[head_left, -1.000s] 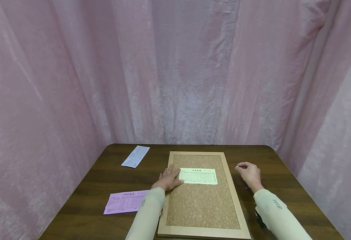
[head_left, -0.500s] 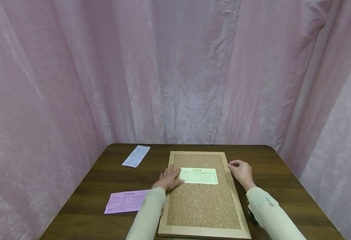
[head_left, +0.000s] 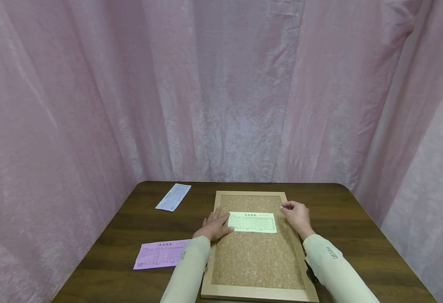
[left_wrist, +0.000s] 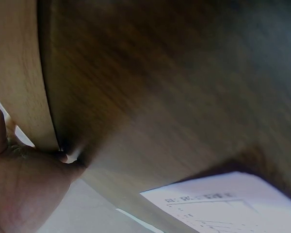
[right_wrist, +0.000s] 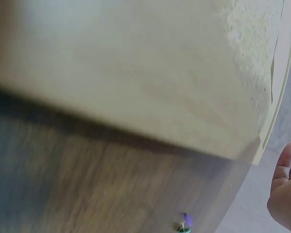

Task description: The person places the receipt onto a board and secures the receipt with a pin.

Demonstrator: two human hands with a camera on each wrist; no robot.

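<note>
A cork board (head_left: 257, 261) with a pale wooden frame lies flat on the table. Across its upper half is a light green printed slip (head_left: 253, 222). My left hand (head_left: 213, 227) rests on the board's left side, fingers spread, with thumb and forefinger at the slip's left edge. Over the right side of the frame, my right hand (head_left: 297, 216) pinches a small white push pin (head_left: 282, 207) between thumb and fingertips, right of the slip's upper corner. Most of the pin is hidden by the fingers. In the right wrist view only part of that hand (right_wrist: 286, 194) shows.
A pink printed slip (head_left: 160, 254) lies left of the board, partly under the left sleeve. Farther back is a white slip (head_left: 173, 197). Small purple and green pins (right_wrist: 185, 221) sit on the dark wooden table (head_left: 357, 235), right of the board. Pink curtains (head_left: 240, 92) hang behind.
My right hand has moved left from over the table to the board's right edge, carrying the white push pin. The left hand and the green slip have stayed in place.
</note>
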